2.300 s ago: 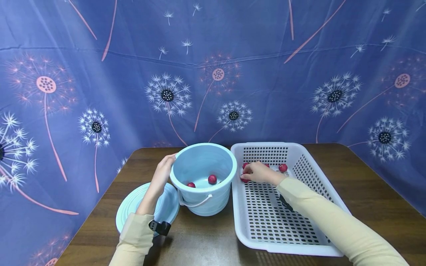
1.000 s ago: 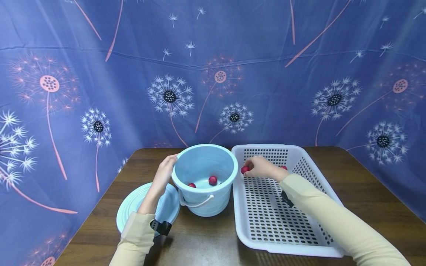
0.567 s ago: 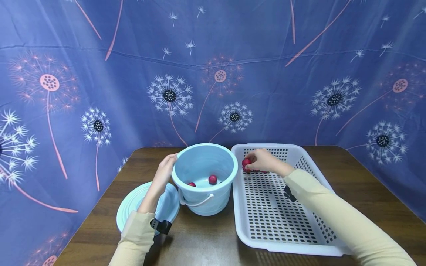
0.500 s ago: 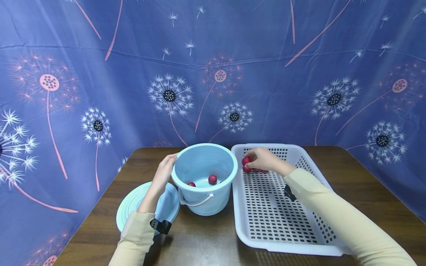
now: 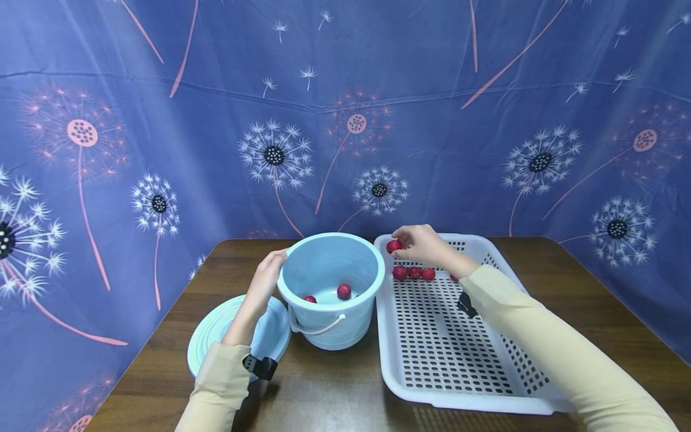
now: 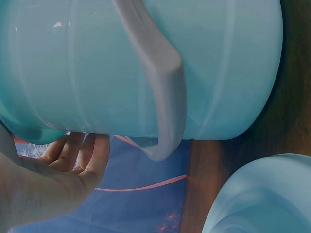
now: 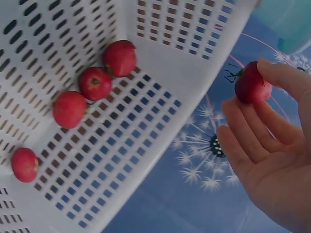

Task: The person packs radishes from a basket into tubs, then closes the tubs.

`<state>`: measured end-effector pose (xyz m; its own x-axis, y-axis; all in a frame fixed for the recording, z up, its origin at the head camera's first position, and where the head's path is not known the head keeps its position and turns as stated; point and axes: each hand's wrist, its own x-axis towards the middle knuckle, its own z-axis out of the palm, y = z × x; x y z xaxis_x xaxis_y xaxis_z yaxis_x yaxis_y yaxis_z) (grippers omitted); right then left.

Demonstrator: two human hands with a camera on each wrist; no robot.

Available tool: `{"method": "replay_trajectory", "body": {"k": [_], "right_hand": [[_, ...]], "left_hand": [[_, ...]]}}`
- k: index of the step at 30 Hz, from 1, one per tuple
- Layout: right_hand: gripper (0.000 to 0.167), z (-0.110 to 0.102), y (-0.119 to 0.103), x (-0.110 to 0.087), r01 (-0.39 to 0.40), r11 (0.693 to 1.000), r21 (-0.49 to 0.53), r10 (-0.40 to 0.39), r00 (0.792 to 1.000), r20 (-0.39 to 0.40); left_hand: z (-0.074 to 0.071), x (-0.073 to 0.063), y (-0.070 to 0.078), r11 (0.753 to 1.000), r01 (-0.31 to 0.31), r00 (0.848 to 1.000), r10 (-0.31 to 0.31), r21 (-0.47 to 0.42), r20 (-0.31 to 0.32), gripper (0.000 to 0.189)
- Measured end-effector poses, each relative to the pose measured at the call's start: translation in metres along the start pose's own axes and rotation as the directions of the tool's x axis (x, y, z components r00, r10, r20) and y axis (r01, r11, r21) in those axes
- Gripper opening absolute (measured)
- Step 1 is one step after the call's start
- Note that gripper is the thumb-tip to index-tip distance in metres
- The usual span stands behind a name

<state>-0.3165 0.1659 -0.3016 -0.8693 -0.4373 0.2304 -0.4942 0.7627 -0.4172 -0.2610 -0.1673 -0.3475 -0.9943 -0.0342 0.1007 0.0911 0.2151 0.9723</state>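
My right hand (image 5: 423,245) pinches a red radish (image 7: 252,83) between thumb and fingertips, raised at the left rim of the white basket (image 5: 385,336). A wispy stalk sticks out of the radish in the right wrist view. Several more radishes (image 7: 70,109) lie along one end of the basket, one partly hidden by the right arm in the head view. My left hand (image 5: 264,279) grips the left rim of the light blue bucket (image 5: 345,327), fingers against its outer wall under the rim in the left wrist view. Inside the bucket are radishes (image 5: 344,291), two of them visible.
A light blue lid (image 5: 207,336) lies on the wooden table (image 5: 324,390) beneath my left forearm. The bucket's white handle (image 6: 170,97) hangs down at its front. Bucket and basket stand side by side, with a blue dandelion-print cloth (image 5: 324,72) behind the table.
From the row at the far end of the basket, my right hand has lifted a radish up to the left rim, uncovering the others there. The left hand stays on the bucket rim.
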Motion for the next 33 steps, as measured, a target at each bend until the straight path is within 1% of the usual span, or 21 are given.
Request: {"method": "replay_trajectory", "body": {"k": [5,12,24,29,33], "right_hand": [[0.038,-0.007,-0.011,0.006,0.019,1.000,-0.002,-0.019,0.998,-0.057],[0.039,-0.011,-0.025,0.012,0.053,0.998,0.021,-0.051,0.995,-0.090],[0.038,0.002,-0.050,0.027,0.106,0.993,0.045,-0.098,0.984,-0.149],[0.039,0.007,-0.059,0.032,0.143,0.988,0.060,-0.132,0.978,-0.163],[0.038,0.014,-0.067,0.036,0.167,0.985,0.050,-0.157,0.974,-0.161]], "left_hand": [[0.000,-0.001,0.002,1.000,0.003,1.000,-0.003,-0.002,-0.002,0.043],[0.000,0.000,0.001,1.000,0.009,1.000,-0.009,-0.002,-0.004,0.043],[-0.001,0.001,-0.001,1.000,0.013,1.000,-0.013,-0.003,-0.010,0.043],[0.000,0.000,0.000,1.000,0.010,1.000,-0.010,-0.001,-0.002,0.043],[0.000,0.000,0.001,1.000,0.007,1.000,-0.007,-0.004,0.002,0.044]]}}
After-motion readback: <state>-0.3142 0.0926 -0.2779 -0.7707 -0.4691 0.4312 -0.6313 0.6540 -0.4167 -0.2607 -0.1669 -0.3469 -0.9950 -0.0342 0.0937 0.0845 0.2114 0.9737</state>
